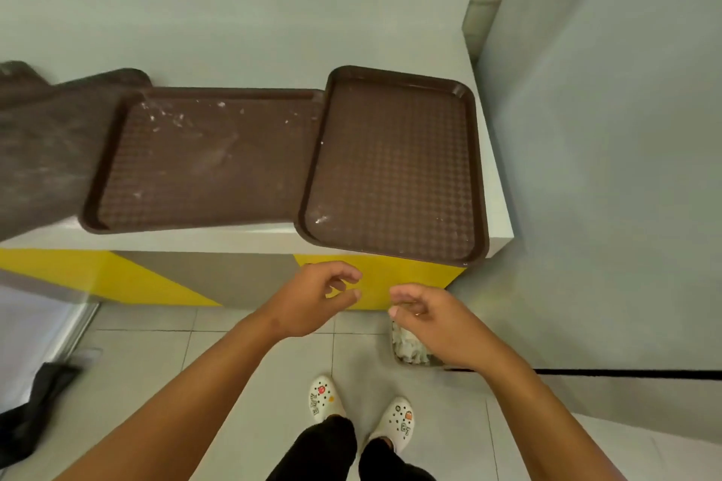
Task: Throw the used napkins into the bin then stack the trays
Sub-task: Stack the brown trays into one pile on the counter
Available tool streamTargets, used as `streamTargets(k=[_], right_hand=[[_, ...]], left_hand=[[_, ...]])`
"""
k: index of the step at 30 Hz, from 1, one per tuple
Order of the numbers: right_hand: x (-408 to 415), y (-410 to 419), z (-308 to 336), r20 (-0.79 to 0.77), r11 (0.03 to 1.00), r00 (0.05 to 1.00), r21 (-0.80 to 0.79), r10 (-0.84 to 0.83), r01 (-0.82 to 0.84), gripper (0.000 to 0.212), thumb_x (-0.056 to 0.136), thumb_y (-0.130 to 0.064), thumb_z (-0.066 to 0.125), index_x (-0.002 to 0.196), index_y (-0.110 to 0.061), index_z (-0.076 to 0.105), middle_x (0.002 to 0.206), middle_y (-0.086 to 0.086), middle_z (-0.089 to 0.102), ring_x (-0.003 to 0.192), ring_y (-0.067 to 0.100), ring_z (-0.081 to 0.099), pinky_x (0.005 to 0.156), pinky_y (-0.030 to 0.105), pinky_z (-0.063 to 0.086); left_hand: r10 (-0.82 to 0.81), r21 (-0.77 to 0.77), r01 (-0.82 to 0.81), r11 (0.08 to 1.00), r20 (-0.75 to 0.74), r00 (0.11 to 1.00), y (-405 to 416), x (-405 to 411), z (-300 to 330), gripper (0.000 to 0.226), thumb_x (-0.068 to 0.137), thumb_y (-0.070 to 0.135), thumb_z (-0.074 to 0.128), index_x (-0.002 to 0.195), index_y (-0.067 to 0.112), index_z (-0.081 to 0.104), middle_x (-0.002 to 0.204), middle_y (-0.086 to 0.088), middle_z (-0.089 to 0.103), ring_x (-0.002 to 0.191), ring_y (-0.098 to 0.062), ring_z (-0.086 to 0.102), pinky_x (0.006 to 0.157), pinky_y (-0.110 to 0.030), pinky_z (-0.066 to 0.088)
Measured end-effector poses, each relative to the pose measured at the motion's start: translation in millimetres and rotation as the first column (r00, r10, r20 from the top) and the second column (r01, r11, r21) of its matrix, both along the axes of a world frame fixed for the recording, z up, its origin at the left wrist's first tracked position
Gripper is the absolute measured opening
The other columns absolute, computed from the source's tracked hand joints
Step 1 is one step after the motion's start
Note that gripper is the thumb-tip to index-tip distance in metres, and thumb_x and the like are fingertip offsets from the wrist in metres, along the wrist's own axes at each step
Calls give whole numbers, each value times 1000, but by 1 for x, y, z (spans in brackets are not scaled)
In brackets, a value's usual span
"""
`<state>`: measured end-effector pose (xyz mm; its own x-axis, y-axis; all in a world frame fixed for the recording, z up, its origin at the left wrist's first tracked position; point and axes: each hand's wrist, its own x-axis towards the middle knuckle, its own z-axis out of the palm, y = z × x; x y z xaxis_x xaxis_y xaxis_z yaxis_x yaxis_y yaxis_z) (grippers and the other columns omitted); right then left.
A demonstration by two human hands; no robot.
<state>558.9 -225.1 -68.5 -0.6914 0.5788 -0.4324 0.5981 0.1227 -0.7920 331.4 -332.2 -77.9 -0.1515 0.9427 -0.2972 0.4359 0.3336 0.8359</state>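
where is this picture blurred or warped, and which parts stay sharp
Head view: the dark brown plastic tray at far left is smeared by motion blur; the wide lens bows the pale grey counter edge. The right brown textured tray, left hand and right hand are fairly sharp. Lighting is soft, without harsh glare.

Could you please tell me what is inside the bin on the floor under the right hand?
Crumpled whitish napkins fill the visible part of the bin. The right hand covers the rest, so its far side stays unseen.
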Motion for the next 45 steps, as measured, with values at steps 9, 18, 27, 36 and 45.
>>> streamTargets(k=[9, 18, 27, 36, 45], right_hand=[[-58, 21, 93, -48, 981, 989, 146, 137, -128, 34, 95, -37, 66, 128, -31, 65, 120, -20, 67, 103, -4, 65, 96, 25, 53], [-85, 48, 134, -73, 971, 993, 227, 93, -74, 37, 96, -39, 65, 132, -35, 62, 121, -21, 67, 108, -9, 61, 98, 21, 51], [-85, 90, 124, -77, 912, 995, 401, -67, 92, 40, 97, -39, 63, 136, -33, 58, 135, -19, 58, 123, -1, 53, 108, 30, 45], [-81, 154, 66, 139, 839, 972, 537, -191, 88, 61, 93, -52, 61, 146, -25, 49, 160, 1, 36, 148, 27, 28, 122, 46, 26], [-95, 185, 38, 377, 858, 914, 508, -148, -71, 95, 79, -83, 51, 157, -34, 26, 168, -2, 14, 155, 29, 6, 123, 56, 10]], left_hand=[[-26, 135, 32, 990, -52, 998, -1, -57, 87, 22, 90, 29, 72, 112, 29, 70, 107, 18, 69, 97, -5, 66, 87, -27, 55], [46, 217, -36, 975, -40, 998, 14, -108, 119, 19, 92, 25, 71, 110, 27, 71, 101, 15, 72, 95, -6, 68, 85, -23, 55], [200, 307, -182, 934, -29, 979, 47, -130, 113, 17, 91, 20, 71, 107, 25, 71, 100, 10, 72, 92, -7, 68, 88, -27, 56], [317, 229, -270, 935, -202, 927, 111, -129, 76, 25, 91, 29, 69, 116, 27, 65, 111, 10, 62, 74, -4, 63, 75, -14, 49], [394, 214, -342, 915, -291, 872, 143, -128, 55, 35, 94, 16, 65, 128, 21, 63, 120, 3, 56, 74, -5, 64, 91, -26, 55]])
